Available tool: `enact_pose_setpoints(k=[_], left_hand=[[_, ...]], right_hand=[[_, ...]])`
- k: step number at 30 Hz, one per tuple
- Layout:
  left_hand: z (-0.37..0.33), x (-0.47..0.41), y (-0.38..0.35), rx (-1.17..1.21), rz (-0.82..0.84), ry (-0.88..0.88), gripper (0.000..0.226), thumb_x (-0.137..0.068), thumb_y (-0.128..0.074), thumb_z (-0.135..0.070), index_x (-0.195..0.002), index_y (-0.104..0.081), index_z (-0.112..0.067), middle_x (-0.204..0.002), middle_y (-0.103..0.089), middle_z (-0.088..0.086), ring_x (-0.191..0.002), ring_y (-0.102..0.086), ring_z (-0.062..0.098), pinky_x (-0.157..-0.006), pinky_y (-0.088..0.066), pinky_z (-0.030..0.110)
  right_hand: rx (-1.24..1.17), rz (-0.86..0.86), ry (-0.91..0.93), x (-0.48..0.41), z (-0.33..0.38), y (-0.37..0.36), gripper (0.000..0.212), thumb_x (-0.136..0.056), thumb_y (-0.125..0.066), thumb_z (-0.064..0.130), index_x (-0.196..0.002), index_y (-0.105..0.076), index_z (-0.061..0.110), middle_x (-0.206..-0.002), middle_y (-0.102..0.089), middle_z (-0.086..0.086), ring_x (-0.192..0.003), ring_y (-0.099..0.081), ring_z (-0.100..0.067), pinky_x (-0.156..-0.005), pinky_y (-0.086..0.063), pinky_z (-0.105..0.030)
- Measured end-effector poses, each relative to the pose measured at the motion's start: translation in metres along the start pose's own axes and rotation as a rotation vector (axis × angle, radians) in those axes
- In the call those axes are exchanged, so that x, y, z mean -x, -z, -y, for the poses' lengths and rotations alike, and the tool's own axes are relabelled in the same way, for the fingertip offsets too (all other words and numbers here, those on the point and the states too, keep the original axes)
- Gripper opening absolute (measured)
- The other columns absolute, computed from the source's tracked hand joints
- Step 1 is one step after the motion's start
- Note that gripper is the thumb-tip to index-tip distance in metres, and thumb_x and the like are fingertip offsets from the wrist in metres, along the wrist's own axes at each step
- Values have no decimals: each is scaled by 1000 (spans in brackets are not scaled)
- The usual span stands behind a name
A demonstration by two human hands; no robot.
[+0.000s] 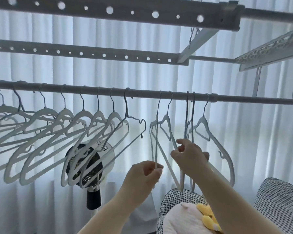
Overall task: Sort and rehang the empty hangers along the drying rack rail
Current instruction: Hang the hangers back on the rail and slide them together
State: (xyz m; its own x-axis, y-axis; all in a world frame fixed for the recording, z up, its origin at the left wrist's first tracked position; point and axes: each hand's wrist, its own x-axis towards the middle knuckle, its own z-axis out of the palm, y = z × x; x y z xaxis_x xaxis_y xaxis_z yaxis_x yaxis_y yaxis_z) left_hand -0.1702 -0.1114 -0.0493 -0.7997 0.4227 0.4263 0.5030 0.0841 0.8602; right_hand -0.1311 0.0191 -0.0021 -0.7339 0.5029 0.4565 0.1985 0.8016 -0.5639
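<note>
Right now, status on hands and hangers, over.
Left hand pinches edge-on hanger low down. Right hand pinches neighbouring hanger by its arm. Both hooked on rail. Two more hangers crowd the right hand.

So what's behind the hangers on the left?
A round black-and-white fan on a stand, then white curtains behind everything. The hangers cross its front, hiding parts of the grille, and its foot is out of view.

Leftmost hangers (0, 114): cut off by left edge. Fan (94, 157): partly hidden behind hangers (114, 115). Pink plush toy (181, 218): cut off by bottom edge.
</note>
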Motion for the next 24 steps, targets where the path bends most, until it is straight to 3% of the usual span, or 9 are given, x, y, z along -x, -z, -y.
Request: enact_pose_setpoints(k=[3, 5, 9, 12, 24], left_hand=[[6, 1, 12, -208, -48, 12, 30, -96, -39, -24, -67, -44, -29, -59, -46, -9, -61, -46, 11, -60, -35, 23], [9, 2, 19, -369, -116, 28, 32, -99, -27, -29, -68, -35, -27, -64, -47, -8, -72, -48, 18, -66, -32, 28], [6, 2, 32, -532, -192, 52, 29, -99, -20, -30, -93, -47, -20, -90, -67, 1, -92, -60, 22, -78, -41, 31], [7, 0, 40, -610, -212, 47, 33, -99, -21, -29, -105, -51, -18, -95, -70, 2, -97, -61, 23, -83, -43, 32], [24, 2, 60, -621, -240, 28, 31, -99, -22, -27, -109, -51, -20, -99, -70, -1, -99, -62, 21, -82, -42, 30]], right_hand=[[124, 7, -13, -1, 7, 0, 46, -89, -40, 20, -135, -40, 19, -105, -61, 7, -123, -42, -19, -101, -22, -33], [225, 6, -23, 0, 13, -2, 44, -89, -38, 19, -133, -41, 18, -119, -60, 1, -124, -39, -21, -96, -22, -33], [341, -33, -11, 4, 23, -10, 39, -88, -36, 16, -126, -45, 15, -109, -60, -3, -124, -36, -21, -83, -16, -30], [369, -51, -14, 4, 29, -14, 37, -88, -36, 16, -124, -46, 15, -90, -52, -2, -123, -37, -21, -81, -16, -30], [375, -46, 50, 8, 50, -31, 37, -88, -36, 15, -124, -46, 13, -110, -62, -7, -120, -37, -23, -91, -23, -34]])
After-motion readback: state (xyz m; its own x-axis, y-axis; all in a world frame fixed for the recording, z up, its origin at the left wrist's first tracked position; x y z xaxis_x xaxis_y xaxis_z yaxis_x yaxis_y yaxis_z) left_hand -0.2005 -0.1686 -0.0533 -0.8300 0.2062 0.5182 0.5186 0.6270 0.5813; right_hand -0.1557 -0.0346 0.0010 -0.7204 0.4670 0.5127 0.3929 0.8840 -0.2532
